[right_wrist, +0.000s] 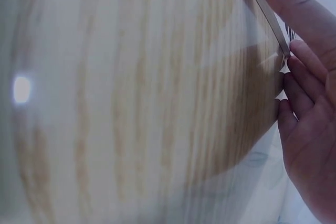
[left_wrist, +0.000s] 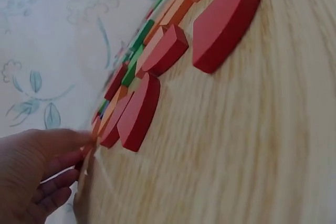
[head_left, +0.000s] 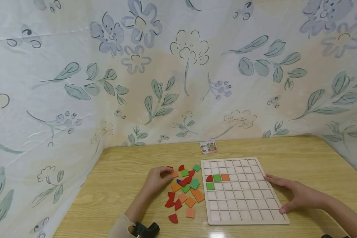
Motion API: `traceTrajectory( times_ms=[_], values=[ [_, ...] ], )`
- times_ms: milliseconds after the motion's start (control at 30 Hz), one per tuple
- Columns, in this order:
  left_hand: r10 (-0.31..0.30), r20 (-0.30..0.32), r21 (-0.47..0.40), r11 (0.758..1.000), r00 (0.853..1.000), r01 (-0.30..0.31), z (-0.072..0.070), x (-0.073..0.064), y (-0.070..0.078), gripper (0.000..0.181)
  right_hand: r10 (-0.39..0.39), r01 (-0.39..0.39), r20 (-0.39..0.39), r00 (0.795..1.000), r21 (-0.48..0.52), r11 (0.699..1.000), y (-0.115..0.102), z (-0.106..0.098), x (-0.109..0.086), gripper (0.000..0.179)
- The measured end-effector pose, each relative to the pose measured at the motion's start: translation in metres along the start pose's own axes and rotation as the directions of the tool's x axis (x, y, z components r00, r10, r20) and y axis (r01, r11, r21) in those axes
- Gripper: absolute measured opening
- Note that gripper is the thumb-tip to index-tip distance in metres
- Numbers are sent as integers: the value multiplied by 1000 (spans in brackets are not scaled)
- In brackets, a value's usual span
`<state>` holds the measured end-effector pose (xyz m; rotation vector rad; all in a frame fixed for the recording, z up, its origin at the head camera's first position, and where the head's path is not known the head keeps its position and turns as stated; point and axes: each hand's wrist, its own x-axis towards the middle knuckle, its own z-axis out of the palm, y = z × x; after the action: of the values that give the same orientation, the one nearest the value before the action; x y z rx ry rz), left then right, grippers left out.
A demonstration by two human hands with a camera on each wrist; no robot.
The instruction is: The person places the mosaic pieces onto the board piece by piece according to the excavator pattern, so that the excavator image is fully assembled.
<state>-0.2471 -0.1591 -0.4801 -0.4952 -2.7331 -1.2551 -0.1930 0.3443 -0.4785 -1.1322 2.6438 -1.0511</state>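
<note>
My left hand [head_left: 159, 178] is at the left side of a loose pile of flat coloured pieces, thumb and forefinger around an orange square tile [head_left: 174, 174]. In the left wrist view, the fingertips of this hand [left_wrist: 44, 169] meet the far end of the pile. A pale wooden grid board [head_left: 241, 200] lies to the right of the pile. Its third row holds a red quarter-circle [head_left: 209, 178], a green square [head_left: 217, 178] and an orange square [head_left: 225, 177]; another green square [head_left: 210, 186] sits below. My right hand [head_left: 300, 193] rests spread along the board's right edge.
Red quarter-circles [head_left: 173, 218], orange squares [head_left: 190, 213] and green pieces [head_left: 194, 183] lie scattered, some overlapping, with a bit of blue [head_left: 178, 181] showing. Behind the board is a small patterned card [head_left: 208, 146]. A floral cloth [head_left: 178, 72] hangs around the wooden table [head_left: 113, 198].
</note>
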Motion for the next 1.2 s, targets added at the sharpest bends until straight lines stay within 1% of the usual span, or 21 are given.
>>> traceTrajectory(
  times_ms=[133,233,333,433,500,567,700,767,900,1033,1200],
  values=[
    [10,-7,31,999,1000,-10,2,0,-1,24,19,-20,11,1000,16,1000,-1,0,0,95],
    [4,-17,32,999,1000,-3,4,1,-3,24,29,-30,11,1000,18,999,-1,0,0,95],
    [2,-27,24,1000,1000,-1,5,2,-6,23,30,-30,5,1000,8,1000,0,0,0,94],
    [-10,-23,-4,1000,1000,10,6,3,-9,24,38,-38,9,999,11,999,1,0,0,94],
    [-23,-9,-44,999,1000,22,5,3,-9,25,34,-35,22,999,13,999,2,0,0,95],
    [-38,4,-113,993,999,39,5,3,-10,27,39,-39,24,999,15,999,2,0,0,95],
    [-68,22,-242,968,997,71,4,2,-8,32,17,-17,20,1000,11,1000,1,0,0,95],
    [-78,28,-271,959,997,82,3,1,-6,33,9,-9,18,1000,8,1000,1,0,0,94],
    [-94,49,-262,960,994,103,1,-1,0,35,14,-14,18,1000,5,1000,1,0,0,95],
    [-94,74,-237,965,993,109,-1,-3,8,36,23,-23,12,1000,1,1000,2,0,0,95],
    [-109,83,-235,964,991,126,0,-6,16,33,18,-18,2,1000,3,1000,3,1,0,94]
  ],
)
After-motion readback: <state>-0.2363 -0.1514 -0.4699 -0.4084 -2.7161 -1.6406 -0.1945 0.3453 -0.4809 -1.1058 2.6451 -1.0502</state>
